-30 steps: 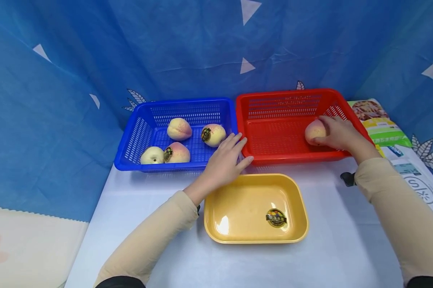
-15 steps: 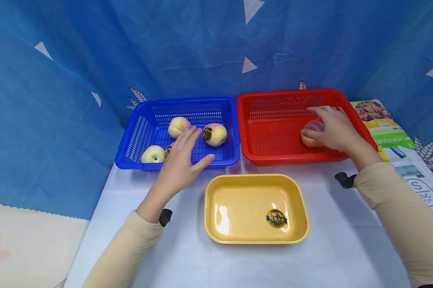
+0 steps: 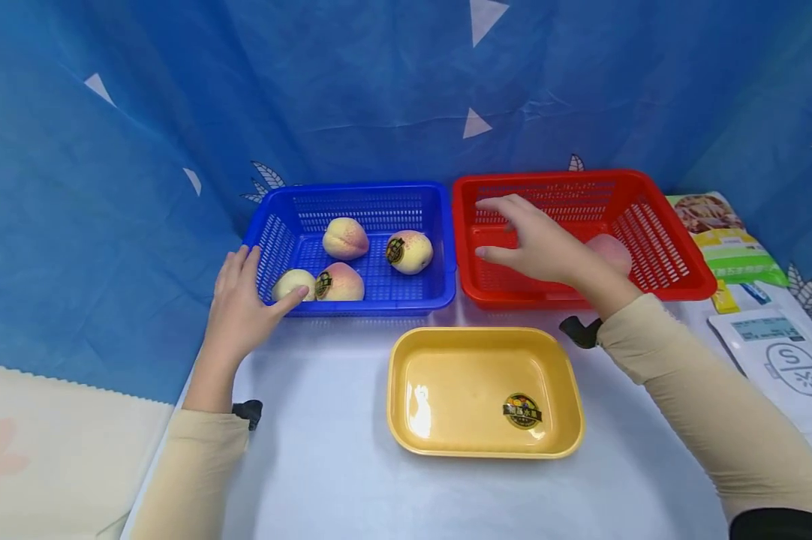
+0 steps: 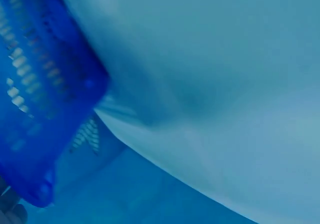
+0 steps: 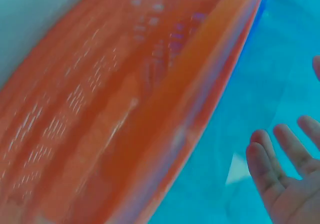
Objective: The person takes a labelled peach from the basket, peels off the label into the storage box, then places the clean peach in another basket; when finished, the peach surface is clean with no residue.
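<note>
My left hand (image 3: 240, 307) is at the front left corner of the blue basket (image 3: 379, 306), fingers extended along its outer side and thumb over the front rim. Its fingertips (image 4: 12, 211) barely show in the left wrist view, beside the basket's corner. Inside that basket lie several peaches, including a pale one (image 3: 291, 284) near the thumb and a stickered one (image 3: 409, 253) on the right. Above the red basket (image 3: 669, 295) my right hand (image 3: 537, 244) is spread and holds nothing. One pink peach (image 3: 611, 251) rests in the red basket, partly hidden behind the right forearm.
A yellow tray (image 3: 399, 420) with a fruit sticker (image 3: 522, 411) in it stands in front of the baskets. To the right lie a food packet (image 3: 737, 251) and a white device with a display (image 3: 774, 352). A blue curtain (image 3: 352, 90) hangs behind.
My left hand has moved left from between the baskets to the blue basket's left corner. The right hand has let go of the peach in the red basket and moved left.
</note>
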`<control>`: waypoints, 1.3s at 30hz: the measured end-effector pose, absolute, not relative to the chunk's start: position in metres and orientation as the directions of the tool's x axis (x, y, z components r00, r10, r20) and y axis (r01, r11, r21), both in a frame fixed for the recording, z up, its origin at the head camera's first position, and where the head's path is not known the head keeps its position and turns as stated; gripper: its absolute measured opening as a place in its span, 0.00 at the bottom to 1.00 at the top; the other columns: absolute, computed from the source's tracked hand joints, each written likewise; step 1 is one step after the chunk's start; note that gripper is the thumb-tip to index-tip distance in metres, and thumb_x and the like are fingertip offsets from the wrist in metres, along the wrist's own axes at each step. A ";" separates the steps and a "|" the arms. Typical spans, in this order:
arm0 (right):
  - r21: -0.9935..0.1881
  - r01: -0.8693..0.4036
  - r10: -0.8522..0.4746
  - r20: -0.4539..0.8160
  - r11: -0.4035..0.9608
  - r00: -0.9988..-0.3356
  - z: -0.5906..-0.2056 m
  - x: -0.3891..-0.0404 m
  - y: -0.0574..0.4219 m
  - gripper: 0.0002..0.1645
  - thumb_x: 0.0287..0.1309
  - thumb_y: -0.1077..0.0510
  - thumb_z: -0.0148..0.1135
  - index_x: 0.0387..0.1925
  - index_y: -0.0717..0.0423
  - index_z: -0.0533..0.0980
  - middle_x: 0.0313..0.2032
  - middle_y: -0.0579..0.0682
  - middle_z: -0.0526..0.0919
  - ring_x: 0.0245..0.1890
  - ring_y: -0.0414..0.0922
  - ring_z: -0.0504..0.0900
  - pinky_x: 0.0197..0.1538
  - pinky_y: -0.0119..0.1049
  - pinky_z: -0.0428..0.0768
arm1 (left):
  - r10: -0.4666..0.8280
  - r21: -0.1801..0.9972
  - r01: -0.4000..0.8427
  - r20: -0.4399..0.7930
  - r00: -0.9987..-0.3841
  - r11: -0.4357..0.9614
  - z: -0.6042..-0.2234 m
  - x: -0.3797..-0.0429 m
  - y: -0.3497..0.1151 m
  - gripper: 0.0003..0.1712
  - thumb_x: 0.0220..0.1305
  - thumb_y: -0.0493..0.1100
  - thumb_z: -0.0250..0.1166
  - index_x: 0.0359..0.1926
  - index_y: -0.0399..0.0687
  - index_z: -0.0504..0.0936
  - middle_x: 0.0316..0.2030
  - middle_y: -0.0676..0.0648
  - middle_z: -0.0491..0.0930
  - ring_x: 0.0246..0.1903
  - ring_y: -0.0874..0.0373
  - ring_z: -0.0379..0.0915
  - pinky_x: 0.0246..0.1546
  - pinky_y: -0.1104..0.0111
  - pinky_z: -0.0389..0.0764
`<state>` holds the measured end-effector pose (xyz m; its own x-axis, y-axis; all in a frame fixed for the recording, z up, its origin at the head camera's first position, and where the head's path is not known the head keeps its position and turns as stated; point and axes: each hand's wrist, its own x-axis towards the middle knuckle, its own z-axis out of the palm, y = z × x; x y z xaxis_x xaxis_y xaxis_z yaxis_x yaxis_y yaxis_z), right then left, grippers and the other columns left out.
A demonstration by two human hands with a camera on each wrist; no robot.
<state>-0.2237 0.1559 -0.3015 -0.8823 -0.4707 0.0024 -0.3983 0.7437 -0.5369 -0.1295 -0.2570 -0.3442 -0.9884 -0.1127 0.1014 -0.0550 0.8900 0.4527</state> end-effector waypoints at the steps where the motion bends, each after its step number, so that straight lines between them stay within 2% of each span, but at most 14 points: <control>1: -0.541 -0.407 -0.485 -0.001 0.736 -0.875 -0.304 -0.225 0.148 0.45 0.60 0.47 0.67 0.74 0.45 0.59 0.71 0.53 0.63 0.67 0.54 0.67 0.65 0.59 0.73 | -0.119 0.445 -0.065 0.094 -0.988 0.893 -0.346 -0.130 -0.260 0.64 0.59 0.74 0.60 0.78 0.38 0.43 0.79 0.34 0.38 0.78 0.34 0.28 0.71 0.32 0.41; 5: -0.543 -0.421 -0.519 -0.033 0.727 -0.854 -0.315 -0.227 0.116 0.45 0.61 0.47 0.67 0.75 0.45 0.58 0.73 0.52 0.61 0.74 0.54 0.60 0.71 0.58 0.67 | -0.142 0.421 -0.100 0.068 -0.988 0.901 -0.351 -0.133 -0.270 0.66 0.57 0.77 0.58 0.79 0.39 0.41 0.79 0.34 0.34 0.78 0.35 0.25 0.72 0.33 0.38; 8: -0.546 -0.433 -0.538 -0.039 0.717 -0.842 -0.322 -0.229 0.094 0.45 0.60 0.47 0.68 0.74 0.46 0.59 0.73 0.52 0.62 0.75 0.53 0.58 0.73 0.57 0.64 | -0.151 0.412 -0.114 0.058 -0.987 0.904 -0.355 -0.135 -0.275 0.68 0.56 0.78 0.58 0.79 0.39 0.40 0.79 0.35 0.33 0.78 0.35 0.24 0.72 0.32 0.38; 13: -0.545 -0.468 -0.566 -0.014 0.695 -0.825 -0.335 -0.235 0.062 0.44 0.59 0.50 0.69 0.73 0.48 0.61 0.68 0.54 0.67 0.69 0.53 0.64 0.71 0.53 0.69 | -0.162 0.413 -0.137 0.026 -0.986 0.901 -0.363 -0.137 -0.281 0.70 0.55 0.80 0.57 0.78 0.38 0.37 0.79 0.36 0.30 0.77 0.34 0.24 0.70 0.30 0.41; 18: -0.508 -0.482 -0.559 0.001 0.714 -0.829 -0.345 -0.244 0.040 0.43 0.60 0.51 0.69 0.72 0.51 0.62 0.66 0.56 0.69 0.67 0.55 0.66 0.68 0.51 0.73 | -0.186 0.431 -0.166 0.004 -0.983 0.887 -0.367 -0.138 -0.284 0.74 0.53 0.80 0.58 0.78 0.37 0.34 0.79 0.35 0.31 0.77 0.33 0.29 0.69 0.30 0.47; 23: -0.468 -0.468 -0.540 -0.021 0.749 -0.842 -0.352 -0.251 0.027 0.43 0.61 0.53 0.67 0.73 0.54 0.60 0.67 0.59 0.68 0.67 0.59 0.66 0.71 0.51 0.69 | -0.184 0.443 -0.174 -0.019 -0.983 0.879 -0.367 -0.140 -0.284 0.76 0.51 0.81 0.59 0.78 0.38 0.32 0.79 0.36 0.30 0.76 0.31 0.33 0.67 0.29 0.50; 29: -0.357 -0.422 -0.474 -0.068 0.833 -0.878 -0.355 -0.250 0.016 0.42 0.66 0.52 0.61 0.74 0.60 0.56 0.70 0.60 0.66 0.68 0.61 0.65 0.74 0.53 0.64 | -0.178 0.433 -0.176 -0.037 -0.983 0.884 -0.367 -0.142 -0.284 0.76 0.51 0.82 0.58 0.78 0.39 0.30 0.79 0.37 0.29 0.77 0.31 0.31 0.67 0.29 0.50; 32: -0.295 -0.419 -0.453 -0.054 0.859 -0.890 -0.357 -0.248 0.013 0.41 0.67 0.51 0.60 0.73 0.63 0.57 0.68 0.62 0.67 0.66 0.60 0.65 0.73 0.53 0.66 | -0.178 0.434 -0.177 -0.038 -0.983 0.884 -0.367 -0.142 -0.283 0.76 0.51 0.82 0.57 0.78 0.39 0.30 0.79 0.36 0.29 0.77 0.31 0.31 0.67 0.29 0.49; 39: -0.225 -0.440 -0.452 -0.004 0.869 -0.892 -0.360 -0.242 0.011 0.31 0.62 0.55 0.65 0.64 0.61 0.70 0.59 0.61 0.67 0.55 0.56 0.66 0.59 0.51 0.79 | -0.180 0.436 -0.180 -0.041 -0.983 0.882 -0.367 -0.141 -0.284 0.75 0.52 0.82 0.57 0.78 0.38 0.30 0.79 0.37 0.28 0.77 0.32 0.29 0.68 0.29 0.48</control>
